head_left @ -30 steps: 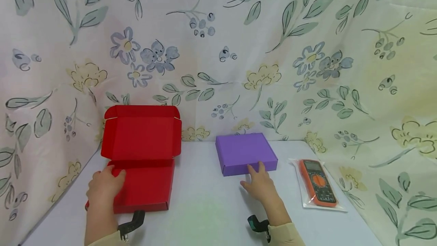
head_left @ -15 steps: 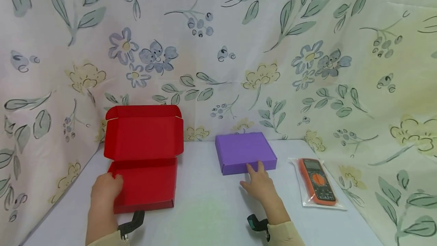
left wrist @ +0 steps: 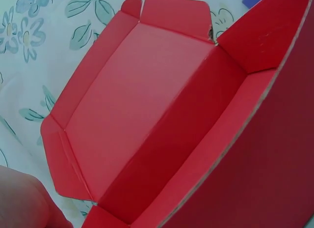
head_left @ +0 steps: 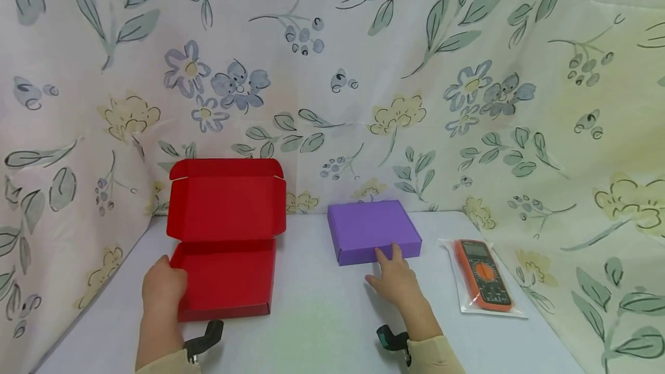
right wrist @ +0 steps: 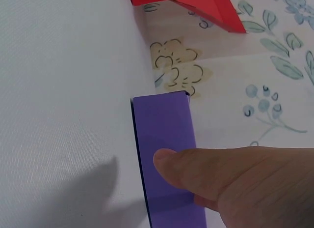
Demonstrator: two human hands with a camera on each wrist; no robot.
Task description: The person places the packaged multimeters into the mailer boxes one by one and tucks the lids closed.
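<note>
A red cardboard box (head_left: 228,281) stands on the left of the table, its lid (head_left: 227,206) raised at the back and its inside bare. At its left side wall, my left hand (head_left: 163,287) grips the edge with curled fingers, some hidden behind the wall. Only part of that hand enters the left wrist view, at lower left. A closed purple box (head_left: 371,225) lies flat right of the middle. My right hand (head_left: 399,284) touches its front side with extended fingers; in the right wrist view, a fingertip (right wrist: 167,161) rests on that purple side.
To the right lies an orange and black multimeter (head_left: 485,276) in a clear plastic bag (head_left: 514,313). A floral curtain (head_left: 312,103) hangs behind the white table (head_left: 306,328) and along both sides. Each wrist carries a small black mount.
The red box has slid a little to the right, and my left hand has moved along with it, its fingers now more curled. My right hand and the purple box have stayed put.
</note>
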